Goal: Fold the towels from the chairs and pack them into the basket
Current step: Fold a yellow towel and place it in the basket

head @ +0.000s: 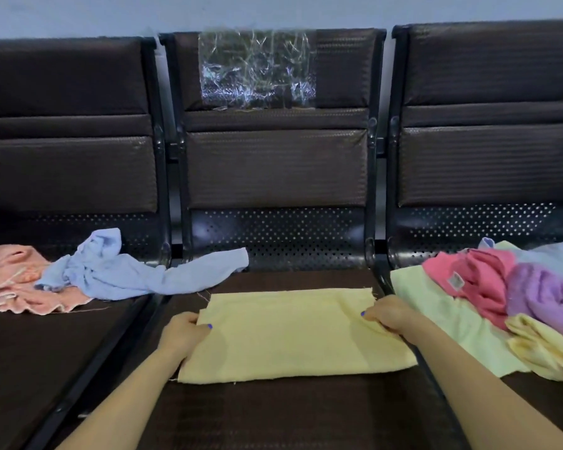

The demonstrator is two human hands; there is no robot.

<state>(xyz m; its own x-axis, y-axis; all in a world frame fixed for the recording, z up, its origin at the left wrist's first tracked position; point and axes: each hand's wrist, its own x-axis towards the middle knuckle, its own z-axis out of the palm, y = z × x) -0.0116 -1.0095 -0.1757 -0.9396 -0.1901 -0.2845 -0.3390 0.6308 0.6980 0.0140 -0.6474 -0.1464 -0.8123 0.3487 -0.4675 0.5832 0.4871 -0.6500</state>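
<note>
A pale yellow towel (290, 336) lies flat on the middle chair seat (273, 414), folded into a wide rectangle. My left hand (182, 336) grips its left edge, thumb on top. My right hand (387, 315) pinches its right edge near the far corner. A crumpled light blue towel (127, 271) stretches from the left seat onto the middle seat. A peach towel (17, 277) lies bunched on the left seat. No basket is in view.
The right seat holds a heap of towels: light green (436, 316), pink (481, 280), purple (546, 297), yellow (546, 349) and pale blue (553, 258). Dark chair backs (273, 167) rise behind, one with clear plastic tape (257, 69). Metal bars divide the seats.
</note>
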